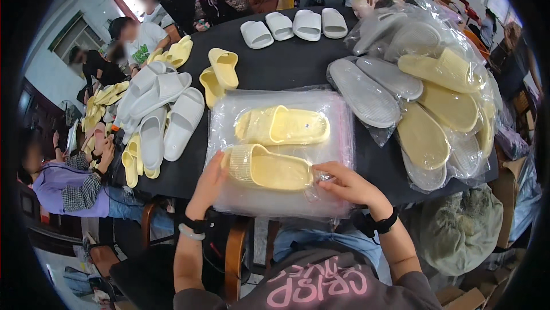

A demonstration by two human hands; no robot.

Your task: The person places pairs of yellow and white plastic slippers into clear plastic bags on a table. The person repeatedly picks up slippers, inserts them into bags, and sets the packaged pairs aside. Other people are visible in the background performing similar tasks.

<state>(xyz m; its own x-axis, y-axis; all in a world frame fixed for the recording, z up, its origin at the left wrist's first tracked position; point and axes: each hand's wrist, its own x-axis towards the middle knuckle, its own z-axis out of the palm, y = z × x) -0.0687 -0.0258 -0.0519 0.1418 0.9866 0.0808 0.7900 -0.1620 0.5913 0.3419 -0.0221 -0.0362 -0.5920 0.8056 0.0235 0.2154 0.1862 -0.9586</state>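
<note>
Two pale yellow slippers lie side by side on a stack of clear plastic bags (338,109) at the table's near edge. Glossy clear film covers the far slipper (303,126). The near slipper (281,172) has its toe to the left; whether it is fully inside a bag I cannot tell. My left hand (211,177) rests against that toe, fingers stretched out. At the heel, my right hand (346,184) has bent fingers on bunched bag film, its fingertips close to the slipper's edge.
Grey and yellow slippers (163,104) are heaped on the left. Bagged pairs (424,132) pile up on the right. Several light grey slippers (307,25) line the far edge of the black table (275,72). A person in purple (71,187) works at left; other people sit beyond.
</note>
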